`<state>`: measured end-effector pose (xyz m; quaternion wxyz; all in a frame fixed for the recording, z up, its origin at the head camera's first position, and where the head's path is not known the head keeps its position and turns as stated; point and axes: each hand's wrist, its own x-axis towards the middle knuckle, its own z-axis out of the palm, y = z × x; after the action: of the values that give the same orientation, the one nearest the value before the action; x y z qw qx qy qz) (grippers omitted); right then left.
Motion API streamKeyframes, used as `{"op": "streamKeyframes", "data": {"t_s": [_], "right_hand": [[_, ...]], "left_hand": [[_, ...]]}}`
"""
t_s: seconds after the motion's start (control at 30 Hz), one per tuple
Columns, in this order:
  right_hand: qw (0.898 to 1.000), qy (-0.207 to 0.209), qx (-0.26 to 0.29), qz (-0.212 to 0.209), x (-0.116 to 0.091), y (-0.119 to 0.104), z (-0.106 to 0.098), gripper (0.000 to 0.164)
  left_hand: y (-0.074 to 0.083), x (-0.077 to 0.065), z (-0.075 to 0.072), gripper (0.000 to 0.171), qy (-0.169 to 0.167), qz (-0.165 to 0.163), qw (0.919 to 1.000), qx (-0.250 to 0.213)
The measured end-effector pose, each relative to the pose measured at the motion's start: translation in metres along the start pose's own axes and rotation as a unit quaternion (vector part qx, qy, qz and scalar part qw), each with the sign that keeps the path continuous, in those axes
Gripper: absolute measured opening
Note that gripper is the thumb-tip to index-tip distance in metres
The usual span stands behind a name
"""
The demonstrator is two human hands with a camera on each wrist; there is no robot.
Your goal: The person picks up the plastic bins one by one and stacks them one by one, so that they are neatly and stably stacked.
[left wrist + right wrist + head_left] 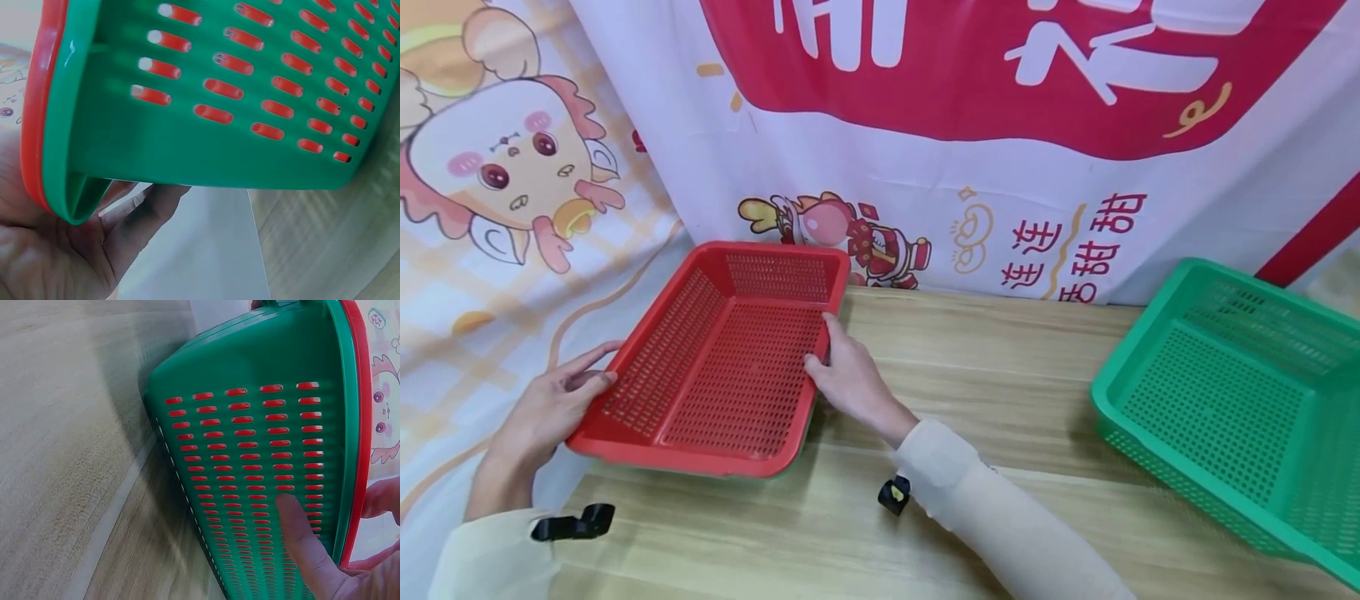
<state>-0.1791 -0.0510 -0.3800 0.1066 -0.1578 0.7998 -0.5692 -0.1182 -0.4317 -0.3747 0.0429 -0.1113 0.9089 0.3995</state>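
Observation:
A red plastic basket with slotted walls sits nested inside a green basket, whose outer wall shows in both wrist views. My left hand grips the stacked rims on the left side, thumb on the red rim and fingers beneath. On the opposite long side, my right hand holds the rims. In the right wrist view one finger lies against the green outer wall, while others reach over the red rim. Whether the pair's base touches the table cannot be told.
Another green basket stands at the right on the wooden table. A printed white and red cloth hangs behind the table. Cartoon-patterned cloth covers the left side, close by my left hand.

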Motion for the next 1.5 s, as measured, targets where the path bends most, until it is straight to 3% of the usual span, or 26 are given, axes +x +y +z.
{"op": "streamKeyframes", "data": {"t_s": [0.23, 0.47, 0.7, 0.93, 1.17, 1.5], "right_hand": [[0.999, 0.014, -0.039, -0.012, -0.003, 0.0, -0.009, 0.069], [0.999, 0.001, -0.032, 0.006, -0.009, 0.003, -0.022, 0.069], [0.999, -0.006, -0.029, 0.018, -0.014, 0.006, -0.034, 0.069], [0.999, -0.005, -0.041, 0.033, -0.019, 0.011, -0.048, 0.07], [0.998, 0.007, -0.027, 0.063, -0.027, 0.017, -0.066, 0.07], [0.997, 0.02, -0.032, 0.065, -0.044, 0.027, -0.097, 0.068]], "left_hand": [[0.009, 0.002, 0.005, 0.062, -0.012, 0.01, 0.9992, -0.036], [0.019, -0.001, 0.018, 0.062, 0.006, 0.017, 0.9992, -0.035], [0.025, -0.004, 0.03, 0.061, -0.003, 0.031, 0.9978, -0.059], [0.036, -0.01, 0.047, 0.059, 0.02, 0.041, 0.9977, -0.051], [0.051, -0.012, 0.066, 0.055, 0.029, 0.047, 0.9971, -0.053], [0.083, -0.022, 0.092, 0.056, 0.021, 0.037, 0.9953, -0.087]]}}
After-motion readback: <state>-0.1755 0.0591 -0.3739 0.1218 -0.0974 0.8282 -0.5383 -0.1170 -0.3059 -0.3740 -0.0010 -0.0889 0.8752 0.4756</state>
